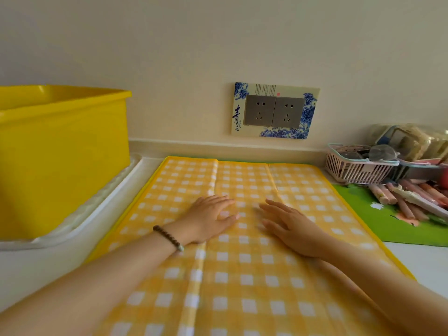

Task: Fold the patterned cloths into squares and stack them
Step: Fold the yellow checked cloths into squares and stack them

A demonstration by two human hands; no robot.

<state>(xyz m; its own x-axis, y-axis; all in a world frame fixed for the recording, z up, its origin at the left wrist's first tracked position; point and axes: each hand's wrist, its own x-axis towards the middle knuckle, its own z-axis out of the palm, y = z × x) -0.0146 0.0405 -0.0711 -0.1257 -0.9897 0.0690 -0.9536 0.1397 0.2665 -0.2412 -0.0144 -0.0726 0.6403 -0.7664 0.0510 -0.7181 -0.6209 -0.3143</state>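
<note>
A yellow-and-white checked cloth (242, 267) lies spread flat on the counter, reaching from the front edge of view to near the wall. Two lengthwise creases run down it. My left hand (211, 218) rests palm down on the cloth's middle, fingers straight, with a bead bracelet on the wrist. My right hand (291, 226) lies flat on the cloth just to the right, fingers straight and pointing toward the left hand. Neither hand grips the fabric.
A large yellow plastic bin (60, 154) stands on a white tray (101, 204) at the left. A green cloth (378, 214) lies under the checked one at right, with wrapped sticks (409, 197), a pink basket (356, 166) and containers behind. A wall socket (274, 110) is ahead.
</note>
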